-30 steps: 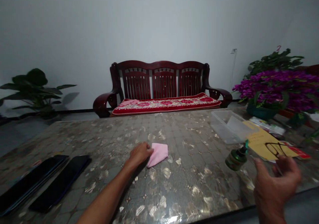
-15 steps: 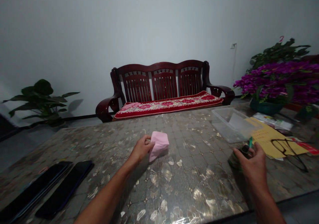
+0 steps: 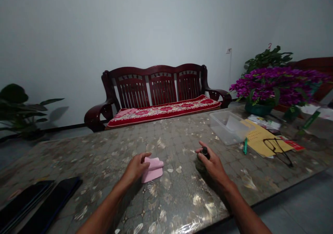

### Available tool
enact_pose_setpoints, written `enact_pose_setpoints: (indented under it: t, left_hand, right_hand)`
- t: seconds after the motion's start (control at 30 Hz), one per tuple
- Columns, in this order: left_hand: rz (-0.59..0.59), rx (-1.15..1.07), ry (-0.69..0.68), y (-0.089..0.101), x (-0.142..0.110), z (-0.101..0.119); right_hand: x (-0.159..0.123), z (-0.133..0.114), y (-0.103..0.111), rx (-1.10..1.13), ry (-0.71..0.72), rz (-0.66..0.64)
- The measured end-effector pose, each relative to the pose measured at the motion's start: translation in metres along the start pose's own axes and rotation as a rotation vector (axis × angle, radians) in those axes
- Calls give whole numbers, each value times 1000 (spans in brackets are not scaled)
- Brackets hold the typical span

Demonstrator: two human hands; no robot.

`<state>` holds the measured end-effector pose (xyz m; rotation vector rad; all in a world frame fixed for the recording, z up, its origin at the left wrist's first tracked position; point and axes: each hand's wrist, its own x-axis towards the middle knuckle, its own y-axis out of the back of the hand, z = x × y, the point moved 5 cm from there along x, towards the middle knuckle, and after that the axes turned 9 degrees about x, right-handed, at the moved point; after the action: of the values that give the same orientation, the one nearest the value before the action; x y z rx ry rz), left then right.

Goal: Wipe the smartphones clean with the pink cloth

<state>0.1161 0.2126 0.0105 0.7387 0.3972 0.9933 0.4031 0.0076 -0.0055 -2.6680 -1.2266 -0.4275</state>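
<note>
My left hand (image 3: 135, 167) pinches the left edge of a small folded pink cloth (image 3: 154, 171), which lies partly curled over on the table (image 3: 179, 192). To the right of it, my right hand (image 3: 214, 164) is closed around a small dark green bottle (image 3: 199, 165) with a black top (image 3: 205, 152). Much of the bottle is hidden behind the fingers, and whether its base touches the table I cannot tell. A green pen-like stick (image 3: 245, 146) lies farther right.
Two dark phone-like slabs (image 3: 50, 204) lie at the left. On the right are a clear plastic box (image 3: 218, 130), a yellow envelope (image 3: 256, 135), eyeglasses (image 3: 278, 150) and a pot (image 3: 256, 110) of purple flowers. Behind the table stands a wooden bench (image 3: 161, 88).
My right hand has closed on the green bottle and brought it left, away from the green stick. My left hand lifted the pink cloth's edge, then lowered it, the cloth now folded differently.
</note>
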Motion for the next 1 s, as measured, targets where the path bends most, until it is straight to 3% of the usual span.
enact_pose_setpoints:
  t: [0.23, 0.37, 0.47, 0.6, 0.77, 0.9, 1.0]
  left_hand:
    - [137, 346, -115, 28, -21, 3]
    - [240, 379, -231, 40, -26, 13]
    - [283, 224, -278, 42, -25, 18]
    - [271, -186, -59, 28, -18, 6]
    - [216, -995, 276, -3, -13, -5]
    - [141, -1181, 421, -17, -17, 3]
    - [43, -1390, 614, -27, -24, 7]
  right_hand:
    - [2, 6, -61, 58, -20, -148]
    - [1, 3, -70, 34, -6, -217]
    - [-1, 2, -68, 99, -50, -338]
    - [-6, 0, -68, 86, -133, -460]
    - [-11, -5, -74, -271, 11, -308]
    - [-10, -6, -80, -386, 76, -251]
    - [-2, -7, -79, -289, 89, -281]
